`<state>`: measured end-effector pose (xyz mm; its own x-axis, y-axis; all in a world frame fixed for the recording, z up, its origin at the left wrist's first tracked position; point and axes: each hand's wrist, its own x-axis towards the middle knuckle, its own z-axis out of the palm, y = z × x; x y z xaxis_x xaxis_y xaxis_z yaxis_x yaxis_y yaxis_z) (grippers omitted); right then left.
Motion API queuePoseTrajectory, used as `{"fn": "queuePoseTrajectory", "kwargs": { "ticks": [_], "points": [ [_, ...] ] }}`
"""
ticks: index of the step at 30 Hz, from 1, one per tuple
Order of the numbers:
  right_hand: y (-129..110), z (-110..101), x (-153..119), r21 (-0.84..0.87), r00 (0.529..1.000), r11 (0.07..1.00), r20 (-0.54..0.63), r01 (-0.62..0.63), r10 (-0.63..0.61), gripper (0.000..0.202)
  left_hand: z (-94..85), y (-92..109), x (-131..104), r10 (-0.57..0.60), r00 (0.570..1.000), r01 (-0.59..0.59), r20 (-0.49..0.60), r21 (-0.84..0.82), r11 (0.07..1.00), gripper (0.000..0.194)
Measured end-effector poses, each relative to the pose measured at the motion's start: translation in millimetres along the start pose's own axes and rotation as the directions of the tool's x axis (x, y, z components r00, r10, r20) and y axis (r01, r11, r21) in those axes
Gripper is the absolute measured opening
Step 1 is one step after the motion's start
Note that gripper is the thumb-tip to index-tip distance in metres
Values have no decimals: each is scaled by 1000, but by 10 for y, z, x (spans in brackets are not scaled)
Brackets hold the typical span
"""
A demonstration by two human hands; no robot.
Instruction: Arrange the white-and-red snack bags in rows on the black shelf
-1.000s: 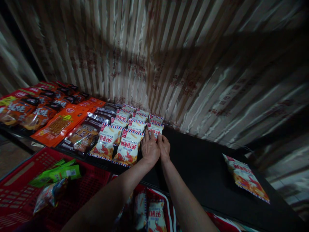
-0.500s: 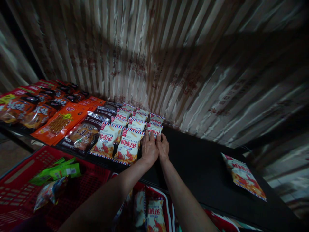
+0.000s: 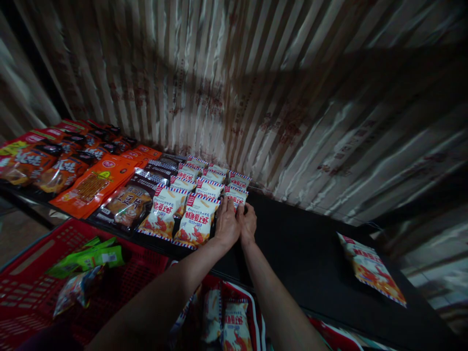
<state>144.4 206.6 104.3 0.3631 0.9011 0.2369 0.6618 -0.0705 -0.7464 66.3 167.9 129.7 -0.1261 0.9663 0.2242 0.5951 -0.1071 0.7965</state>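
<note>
White snack bags with striped edges stand in overlapping rows on the black shelf (image 3: 292, 243). My left hand (image 3: 226, 224) lies against the lower part of a white snack bag (image 3: 236, 195) in the right-hand row, its fingers pointing away from me. Touching it on the right, my right hand (image 3: 247, 222) has its fingers bent at the same bag's lower right edge. The fingertips of both hands are partly hidden, so their hold on the bag is unclear. Left of my hands stands a front white snack bag (image 3: 193, 222).
Dark potato-chip bags (image 3: 126, 202), orange packets (image 3: 93, 185) and orange-black bags (image 3: 62, 170) fill the shelf's left part. One white bag (image 3: 371, 268) lies far right. Below are a red basket (image 3: 142, 258) with green packets (image 3: 87, 258) and another basket (image 3: 255, 312) with white bags. Behind hangs a striped curtain (image 3: 219, 87).
The fingers of my right hand look slightly more bent. Both hands remain at the same bag, and the view has shifted slightly.
</note>
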Motion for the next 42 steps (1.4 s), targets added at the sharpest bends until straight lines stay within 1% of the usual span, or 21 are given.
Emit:
{"fn": "queuePoseTrajectory", "kwargs": {
  "ticks": [6, 9, 15, 22, 28, 31, 34, 35, 36, 38, 39, 40, 42],
  "points": [
    [-25, -25, 1, -12, 999, 999, 29, -31, 31, 55, 54, -30, 17, 21, 999, -22, -33, -30, 999, 53],
    [-17, -23, 6, 2, 1000, 1000, -7, -27, 27, 52, 89, -48, 41, 41, 998, -43, -44, -55, 998, 52],
    [-2, 2, -8, 63, 996, 997, -80, 48, -43, 48, 123, -107, 53, 85, 993, -94, -82, -117, 989, 50],
    [-56, -4, 33, 100, 985, 987, -129, 125, -112, 46, 135, -124, 115, 105, 990, -114, -92, -108, 988, 50],
    [-7, 1, 59, 58, 994, 993, -20, 107, -106, 45, 195, -142, 127, 106, 988, -111, -108, -39, 993, 49],
    [23, 10, 57, 64, 995, 993, -13, 98, -97, 47, 186, -126, 117, 102, 992, -101, -74, 20, 995, 48],
    [19, 7, 51, 80, 995, 992, -21, 98, -97, 47, 123, -80, 102, 116, 991, -113, -61, 56, 992, 48],
    [8, -4, 38, 90, 995, 992, -35, 93, -91, 46, 89, -62, 84, 120, 991, -117, -65, 55, 992, 47],
    [-9, -24, 11, 102, 995, 990, -51, 93, -88, 45, 48, -44, 52, 149, 987, -146, -54, 45, 988, 46],
    [-67, -102, -104, 138, 989, 984, -107, 112, -98, 41, -59, -13, -74, 233, 972, -233, -39, 2, 973, 42],
    [-106, -160, -201, 171, 983, 974, -133, 145, -123, 40, -125, -2, -175, 278, 959, -280, -48, -30, 960, 42],
    [-149, -229, -327, 214, 975, 959, -160, 187, -154, 39, -196, 2, -301, 338, 940, -341, -39, -70, 938, 42],
    [-225, -378, -655, 292, 966, 926, -168, 241, -198, 35, -339, -14, -616, 464, 885, -461, -20, -167, 872, 43]
  ]
}}
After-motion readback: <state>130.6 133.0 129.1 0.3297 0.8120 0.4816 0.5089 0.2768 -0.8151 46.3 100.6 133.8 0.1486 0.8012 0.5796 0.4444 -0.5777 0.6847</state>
